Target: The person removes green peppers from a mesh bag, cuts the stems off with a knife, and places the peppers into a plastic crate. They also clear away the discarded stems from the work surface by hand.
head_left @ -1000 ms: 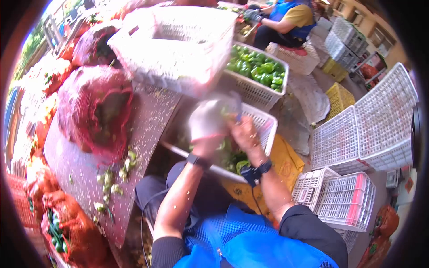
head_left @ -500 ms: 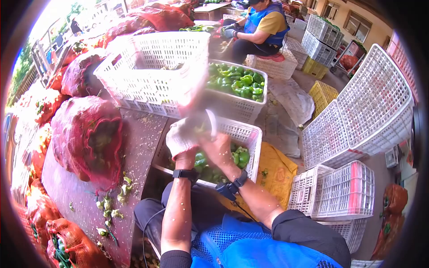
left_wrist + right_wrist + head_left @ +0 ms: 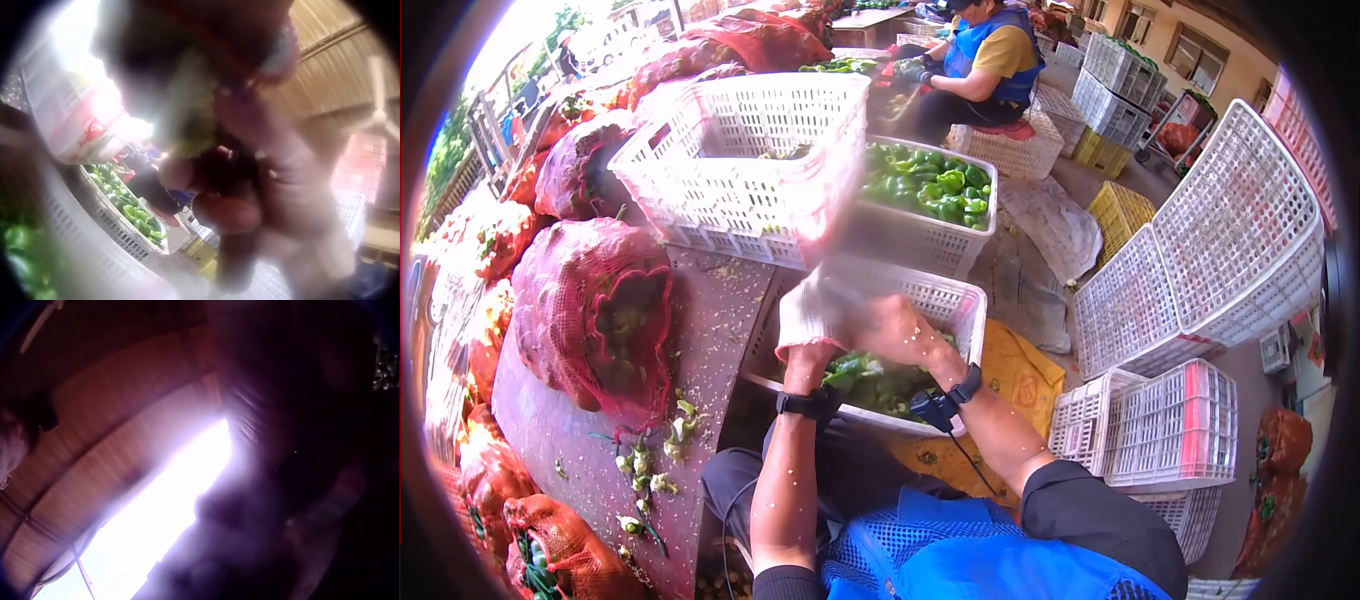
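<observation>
The white-gloved left hand (image 3: 815,315) and bare right hand (image 3: 903,330) meet over a white plastic crate (image 3: 962,305) holding green bell peppers (image 3: 865,378). In the left-wrist view, the right fingers are bent, but blur hides what they pinch, if anything; the glove's grip cannot be told either. A pale green piece (image 3: 187,115), too blurred to name, sits between the hands, at about eleven o'clock from the right fingers.

With the hands this close, a slip could jam bare fingers against the glove, or drop the piece among the peppers below. Pale specks on both forearms suggest loose bits could fall into the crate too. The cable (image 3: 978,468) below the right wrist, at about five o'clock from the hands, could snag on the crate's near rim if the arm swings wide. At eleven o'clock, the slotted white crate (image 3: 730,205) stands near the edge of the table (image 3: 715,300); a raised left hand might knock it.
</observation>
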Tool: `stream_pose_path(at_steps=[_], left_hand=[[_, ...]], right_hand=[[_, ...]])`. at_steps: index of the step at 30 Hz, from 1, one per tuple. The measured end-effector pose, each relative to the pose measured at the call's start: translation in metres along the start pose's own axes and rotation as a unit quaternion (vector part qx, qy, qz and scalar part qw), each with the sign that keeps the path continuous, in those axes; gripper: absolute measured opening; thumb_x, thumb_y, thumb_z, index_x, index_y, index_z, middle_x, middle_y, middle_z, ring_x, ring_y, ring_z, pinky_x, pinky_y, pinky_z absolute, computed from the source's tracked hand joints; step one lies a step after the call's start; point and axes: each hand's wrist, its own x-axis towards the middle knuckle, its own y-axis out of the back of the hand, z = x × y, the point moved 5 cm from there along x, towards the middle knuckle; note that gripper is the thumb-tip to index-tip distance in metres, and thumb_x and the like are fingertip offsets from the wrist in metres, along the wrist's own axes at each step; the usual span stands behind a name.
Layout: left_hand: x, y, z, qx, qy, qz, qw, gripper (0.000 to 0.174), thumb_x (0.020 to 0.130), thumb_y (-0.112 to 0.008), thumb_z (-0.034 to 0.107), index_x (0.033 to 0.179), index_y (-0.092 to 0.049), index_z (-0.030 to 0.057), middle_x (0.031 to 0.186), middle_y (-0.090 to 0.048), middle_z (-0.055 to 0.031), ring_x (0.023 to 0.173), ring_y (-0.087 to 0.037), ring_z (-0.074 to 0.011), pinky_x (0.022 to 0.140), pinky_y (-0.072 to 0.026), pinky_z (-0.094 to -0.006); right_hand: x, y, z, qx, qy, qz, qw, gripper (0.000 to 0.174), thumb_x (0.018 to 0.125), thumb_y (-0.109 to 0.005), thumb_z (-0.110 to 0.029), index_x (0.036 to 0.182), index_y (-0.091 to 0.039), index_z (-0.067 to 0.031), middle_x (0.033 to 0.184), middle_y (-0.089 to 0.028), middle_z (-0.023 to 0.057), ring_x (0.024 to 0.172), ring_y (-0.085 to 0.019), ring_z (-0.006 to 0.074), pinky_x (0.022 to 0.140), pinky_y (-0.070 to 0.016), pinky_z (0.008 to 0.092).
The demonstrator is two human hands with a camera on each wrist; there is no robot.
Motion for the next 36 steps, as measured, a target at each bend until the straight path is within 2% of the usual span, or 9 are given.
stream_pose_path(at_steps=[5,7,9,16,18,20,27,28,36], left_hand=[[-0.035,0.014,0.002,-0.013,-0.228,0.166,0.959,0.037,0.080,-0.072,0.022,0.111,-0.067,0.0013,0.101,-0.068,-0.0145,0.095,-0.066,-0.0314,0.087,-0.0540,-0.0414],[-0.013,-0.007,-0.016,0.119,-0.123,0.187,0.967,0.043,0.078,-0.068,0.024,0.116,-0.063,0.0032,0.101,-0.066,-0.0168,0.104,-0.064,-0.0344,0.088,-0.0518,-0.0421],[-0.012,0.045,0.006,-0.205,0.095,0.134,0.965,0.044,0.077,-0.072,0.025,0.117,-0.064,0.0059,0.105,-0.068,-0.0196,0.101,-0.067,-0.0349,0.086,-0.0536,-0.0409],[-0.017,0.081,-0.025,-0.371,0.131,0.256,0.883,0.018,0.084,-0.065,0.011,0.101,-0.065,0.0059,0.087,-0.070,-0.0187,0.086,-0.071,-0.0347,0.078,-0.0556,-0.0431],[-0.013,0.098,-0.069,-0.067,0.065,0.342,0.935,0.026,0.088,-0.056,0.004,0.110,-0.071,0.0032,0.090,-0.072,-0.0230,0.081,-0.073,-0.0350,0.075,-0.0571,-0.0391],[-0.040,0.161,-0.075,0.078,0.225,0.113,0.965,0.022,0.090,-0.055,0.012,0.104,-0.072,0.0082,0.084,-0.072,-0.0186,0.076,-0.072,-0.0331,0.072,-0.0577,-0.0408],[-0.099,0.157,-0.238,0.264,0.000,0.055,0.963,0.025,0.081,-0.064,0.017,0.103,-0.075,0.0230,0.081,-0.069,-0.0057,0.079,-0.070,-0.0263,0.067,-0.0561,-0.0400],[-0.099,0.167,-0.195,0.319,0.000,-0.115,0.941,0.019,0.093,-0.061,0.026,0.088,-0.076,0.0155,0.091,-0.072,-0.0102,0.093,-0.068,-0.0330,0.082,-0.0539,-0.0414],[-0.180,0.168,-0.222,0.327,-0.127,-0.004,0.937,0.005,0.073,-0.069,0.027,0.077,-0.069,0.0242,0.076,-0.062,0.0003,0.073,-0.065,-0.0241,0.065,-0.0526,-0.0412]], right_hand=[[0.006,-0.009,-0.001,-0.102,-0.087,0.073,0.988,0.034,0.080,-0.085,-0.028,0.101,-0.076,-0.0027,0.086,-0.075,0.0192,0.079,-0.073,0.0198,0.070,-0.0564,0.0361],[0.007,-0.018,0.004,0.008,-0.047,0.082,0.995,0.028,0.082,-0.085,-0.018,0.102,-0.075,-0.0005,0.085,-0.076,0.0071,0.077,-0.070,0.0144,0.068,-0.0555,0.0314],[0.010,-0.026,-0.019,0.032,0.009,0.113,0.993,0.025,0.082,-0.085,-0.015,0.099,-0.074,0.0003,0.087,-0.074,0.0045,0.075,-0.066,0.0132,0.069,-0.0531,0.0294],[0.015,-0.055,-0.025,-0.032,0.047,0.101,0.993,0.022,0.082,-0.085,-0.014,0.090,-0.071,0.0011,0.089,-0.071,0.0057,0.079,-0.063,0.0134,0.074,-0.0509,0.0298],[0.011,-0.058,-0.022,-0.029,0.025,0.050,0.998,0.020,0.080,-0.085,-0.010,0.090,-0.070,0.0003,0.088,-0.070,0.0051,0.080,-0.063,0.0133,0.073,-0.0509,0.0302],[0.007,-0.051,-0.001,-0.063,0.025,0.011,0.998,0.021,0.080,-0.084,-0.010,0.090,-0.069,0.0007,0.086,-0.070,0.0065,0.079,-0.064,0.0148,0.073,-0.0506,0.0310],[-0.007,-0.043,0.079,-0.300,-0.071,-0.107,0.945,0.040,0.079,-0.078,-0.016,0.114,-0.071,0.0010,0.095,-0.071,0.0144,0.076,-0.067,0.0229,0.073,-0.0536,0.0352],[-0.007,-0.047,0.082,-0.299,-0.069,-0.106,0.946,0.040,0.079,-0.078,-0.016,0.114,-0.071,0.0010,0.095,-0.071,0.0144,0.076,-0.067,0.0229,0.073,-0.0536,0.0352],[-0.007,-0.056,0.097,-0.135,-0.167,-0.063,0.975,0.041,0.084,-0.077,-0.017,0.119,-0.069,0.0028,0.086,-0.073,0.0075,0.068,-0.062,0.0106,0.064,-0.0516,0.0276]])
